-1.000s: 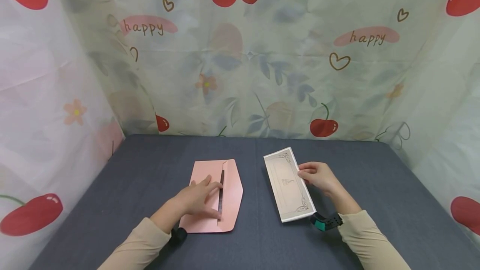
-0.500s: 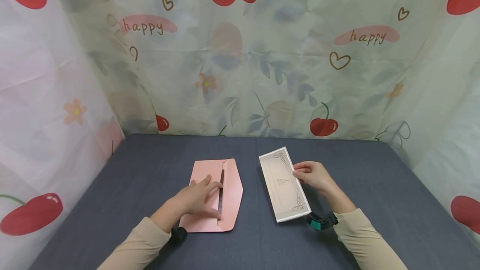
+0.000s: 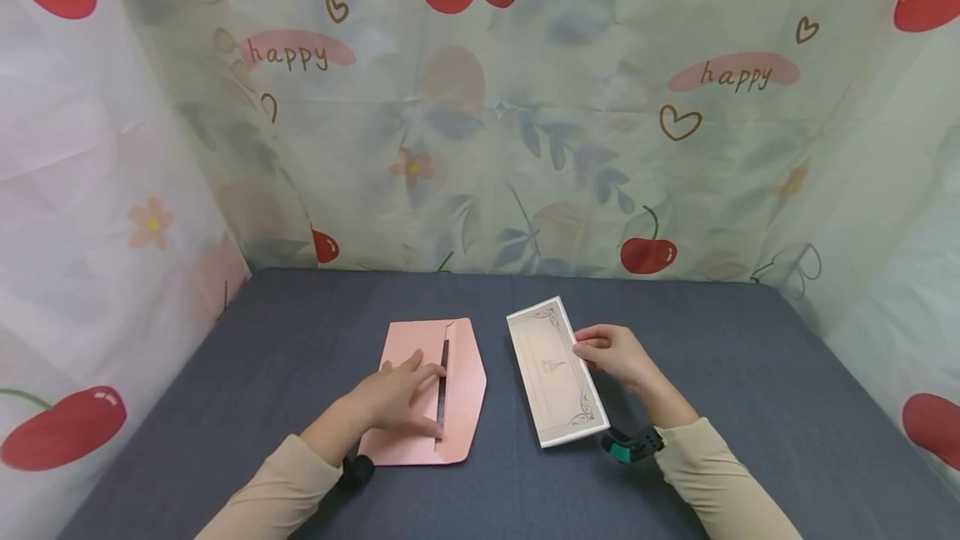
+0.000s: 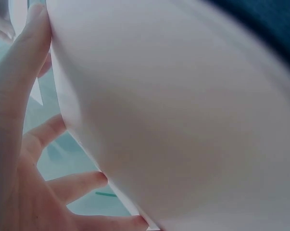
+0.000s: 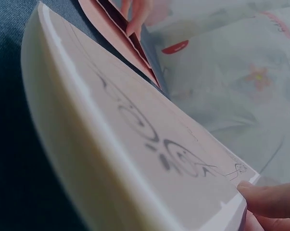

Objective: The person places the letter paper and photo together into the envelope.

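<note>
My left hand (image 3: 392, 397) lies over a pink envelope (image 3: 467, 394) on the cloth. Its thumb and index finger reach the long opening, where a dark gap shows beside the unfolded flap. The left wrist view has the spread fingers (image 4: 82, 187) gripping the edge of the bowed pale panel (image 4: 183, 106). To the right, a long cream card (image 3: 553, 377) with scrollwork in its corners is tilted in my right hand (image 3: 617, 357), which pinches its right edge. Thumb (image 5: 270, 199) and card edge meet at the lower right of the right wrist view.
Dark blue-grey cloth (image 3: 300, 332) covers the table. A fabric screen (image 3: 495, 148) printed with cherries, flowers and "happy" encloses the back and sides. The right wrist bears a black band (image 3: 636, 444) with a green part; a black item (image 3: 358, 471) sits by the left wrist.
My right hand has moved left with the card, bringing it closer to the envelope. The left hand and the envelope have stayed in place.
</note>
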Motion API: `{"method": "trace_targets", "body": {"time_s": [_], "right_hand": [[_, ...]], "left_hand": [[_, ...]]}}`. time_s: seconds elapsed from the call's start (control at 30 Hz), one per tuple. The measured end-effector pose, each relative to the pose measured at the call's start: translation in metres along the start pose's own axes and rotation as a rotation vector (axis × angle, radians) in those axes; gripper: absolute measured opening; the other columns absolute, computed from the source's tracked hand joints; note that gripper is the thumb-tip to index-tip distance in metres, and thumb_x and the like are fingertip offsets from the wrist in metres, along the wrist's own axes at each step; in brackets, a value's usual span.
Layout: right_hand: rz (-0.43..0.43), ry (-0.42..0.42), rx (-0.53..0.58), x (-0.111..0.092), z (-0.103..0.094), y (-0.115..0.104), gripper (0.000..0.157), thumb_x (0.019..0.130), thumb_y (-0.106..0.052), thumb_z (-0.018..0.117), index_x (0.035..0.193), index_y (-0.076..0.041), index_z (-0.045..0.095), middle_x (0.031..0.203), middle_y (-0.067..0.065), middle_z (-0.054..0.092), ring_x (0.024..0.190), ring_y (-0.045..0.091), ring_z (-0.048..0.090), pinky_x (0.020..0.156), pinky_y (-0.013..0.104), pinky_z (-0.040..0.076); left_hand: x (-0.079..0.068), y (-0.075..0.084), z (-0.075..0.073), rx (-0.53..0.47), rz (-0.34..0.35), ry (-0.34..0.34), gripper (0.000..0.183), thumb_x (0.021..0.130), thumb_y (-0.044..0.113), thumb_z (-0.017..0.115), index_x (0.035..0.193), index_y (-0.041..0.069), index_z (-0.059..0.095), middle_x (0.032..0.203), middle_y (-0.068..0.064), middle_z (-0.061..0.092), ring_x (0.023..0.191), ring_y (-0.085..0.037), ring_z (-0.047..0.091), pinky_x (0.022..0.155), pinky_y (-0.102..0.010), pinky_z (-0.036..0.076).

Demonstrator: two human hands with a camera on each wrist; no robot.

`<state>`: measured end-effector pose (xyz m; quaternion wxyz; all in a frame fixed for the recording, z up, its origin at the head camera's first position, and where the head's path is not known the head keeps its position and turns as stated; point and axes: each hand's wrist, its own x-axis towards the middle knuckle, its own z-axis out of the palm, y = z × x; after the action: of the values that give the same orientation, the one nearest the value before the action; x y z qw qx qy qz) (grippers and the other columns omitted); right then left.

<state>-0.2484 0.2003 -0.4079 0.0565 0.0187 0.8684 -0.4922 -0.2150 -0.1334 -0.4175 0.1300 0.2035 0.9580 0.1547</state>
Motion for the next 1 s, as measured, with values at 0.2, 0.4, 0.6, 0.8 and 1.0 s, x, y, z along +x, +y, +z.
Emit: {"method": "trace_targets", "body": {"time_s": [0.2, 0.4, 0.6, 0.8, 1.0], "right_hand": [[0.005, -0.006, 0.011, 0.000, 0.007, -0.001, 0.028, 0.088, -0.009, 0.061, 0.112, 0.007, 0.059, 0.099, 0.020, 0.067, 0.074, 0.011, 0.060, 0.069, 0.027, 0.054], [0.009, -0.010, 0.033, 0.001, 0.014, -0.005, 0.028, 0.088, -0.008, 0.061, 0.112, 0.007, 0.060, 0.099, 0.020, 0.067, 0.075, 0.011, 0.061, 0.070, 0.029, 0.055], [0.015, -0.015, 0.047, 0.002, 0.022, -0.007, 0.027, 0.088, -0.008, 0.062, 0.111, 0.006, 0.061, 0.098, 0.019, 0.068, 0.073, 0.011, 0.060, 0.069, 0.028, 0.055], [0.014, -0.020, 0.053, 0.003, 0.028, -0.007, 0.026, 0.087, -0.007, 0.062, 0.109, 0.006, 0.061, 0.096, 0.018, 0.068, 0.071, 0.010, 0.060, 0.067, 0.028, 0.055], [-0.004, -0.034, 0.066, 0.005, 0.034, -0.008, 0.026, 0.087, -0.006, 0.062, 0.109, 0.008, 0.061, 0.094, 0.017, 0.069, 0.071, 0.009, 0.061, 0.068, 0.029, 0.055]], "left_hand": [[0.001, 0.000, 0.001, 0.006, -0.013, -0.005, 0.082, 0.064, 0.062, 0.074, 0.132, 0.028, 0.045, 0.151, -0.022, 0.028, 0.129, -0.049, 0.040, 0.108, -0.061, 0.026], [0.001, 0.000, 0.001, 0.005, -0.018, -0.001, 0.081, 0.063, 0.062, 0.074, 0.132, 0.029, 0.045, 0.151, -0.022, 0.028, 0.129, -0.050, 0.038, 0.107, -0.062, 0.027], [0.001, 0.001, 0.000, 0.007, -0.021, -0.002, 0.081, 0.064, 0.061, 0.074, 0.132, 0.028, 0.045, 0.151, -0.022, 0.028, 0.129, -0.051, 0.038, 0.107, -0.062, 0.027], [0.001, 0.000, 0.001, 0.006, -0.020, -0.002, 0.081, 0.064, 0.062, 0.074, 0.132, 0.028, 0.045, 0.151, -0.022, 0.028, 0.129, -0.053, 0.036, 0.106, -0.063, 0.028], [0.001, 0.001, 0.001, 0.006, -0.022, 0.002, 0.081, 0.063, 0.061, 0.075, 0.132, 0.029, 0.046, 0.151, -0.022, 0.028, 0.129, -0.053, 0.036, 0.106, -0.063, 0.028]]}}
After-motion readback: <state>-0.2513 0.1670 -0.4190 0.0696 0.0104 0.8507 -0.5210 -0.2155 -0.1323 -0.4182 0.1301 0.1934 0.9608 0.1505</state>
